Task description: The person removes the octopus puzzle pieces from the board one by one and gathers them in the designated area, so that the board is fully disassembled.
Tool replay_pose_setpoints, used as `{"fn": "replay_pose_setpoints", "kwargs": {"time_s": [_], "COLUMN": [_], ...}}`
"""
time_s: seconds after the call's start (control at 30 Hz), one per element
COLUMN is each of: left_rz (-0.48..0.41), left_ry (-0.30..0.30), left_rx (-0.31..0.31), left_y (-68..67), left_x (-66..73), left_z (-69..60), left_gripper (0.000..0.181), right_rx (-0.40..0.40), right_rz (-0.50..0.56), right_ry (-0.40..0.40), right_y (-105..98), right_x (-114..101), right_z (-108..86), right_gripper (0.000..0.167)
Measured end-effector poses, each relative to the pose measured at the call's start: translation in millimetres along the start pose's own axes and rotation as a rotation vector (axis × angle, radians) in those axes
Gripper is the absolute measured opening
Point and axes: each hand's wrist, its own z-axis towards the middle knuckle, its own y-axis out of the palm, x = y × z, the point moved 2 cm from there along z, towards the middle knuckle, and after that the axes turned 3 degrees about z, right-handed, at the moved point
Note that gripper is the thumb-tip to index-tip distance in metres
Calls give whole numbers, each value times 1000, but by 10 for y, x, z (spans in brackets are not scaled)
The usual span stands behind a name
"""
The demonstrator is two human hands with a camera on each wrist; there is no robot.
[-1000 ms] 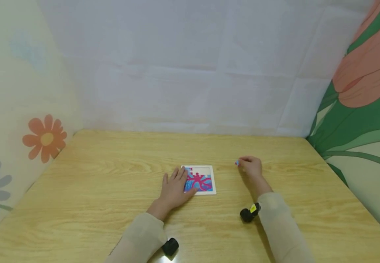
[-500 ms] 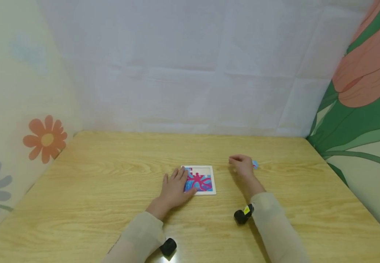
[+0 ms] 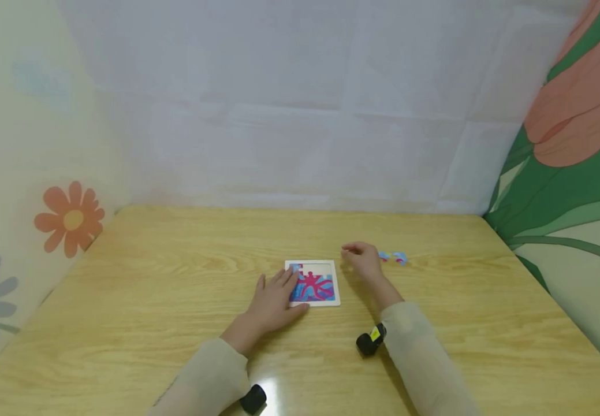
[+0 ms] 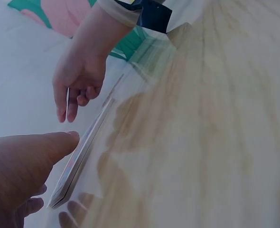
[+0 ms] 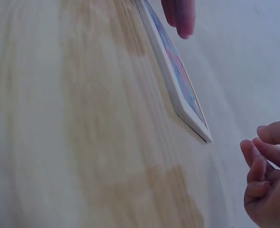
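A square white puzzle tray lies flat on the wood-grain bench, roughly midway between its left and right edges and short of its far edge. Interlocked jigsaw pieces showing a pink, many-armed figure on blue fill its near part and run up its left side; the tray's pale base shows along the rest of its far side.

The left hand lies over the tray's left side, its fingers extended and slightly apart, gripping nothing, with the thumb by the tray's near rim. The right hand is just beyond the tray's right side, clear of it, its thumb and fingers closed in a pinch on a thin flat piece, seen edge-on in the left wrist view.

Beside the right hand, towards the bench's right edge, are two loose blue-and-pink bits, an inner piece partly behind the hand and an outer piece.

Both sleeves are pale, with a black camera at the right cuff. White cloth hangs behind the bench's far edge, an orange flower decorates the left-hand backdrop, and large pink tulips the right.
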Motion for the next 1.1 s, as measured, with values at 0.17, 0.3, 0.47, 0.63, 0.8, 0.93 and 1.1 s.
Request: {"fn": "replay_pose_setpoints", "kwargs": {"time_s": [0.17, 0.3, 0.47, 0.63, 0.8, 0.93, 1.1], "left_rz": [0, -14, -22, -23, -22, -14, -5], "left_ry": [43, 66, 88, 120, 134, 140, 148], "left_rx": [8, 20, 26, 33, 32, 26, 15], "left_y": [-16, -28, -26, -14, -8, 2, 16], "left_x": [4, -9, -13, 3, 12, 7, 2], "left_z": [-65, -126, -165, -170, -177, -182, -177], "left_gripper": [67, 64, 62, 62, 61, 60, 59], "right_rx": [8, -49, -93, -125, -125, -158, -182], "right_rz": [2, 56, 74, 58, -1, 7, 26], "right_ry": [2, -34, -22, 31, 129, 149, 200], "right_y": [149, 255, 347, 392, 431, 489, 556], "right_x": [90, -72, -164, -561, -1162, -1281, -1283], "right_z": [23, -70, -120, -315, -598, -664, -688], "right_gripper": [15, 16, 16, 16, 18, 19, 19]}}
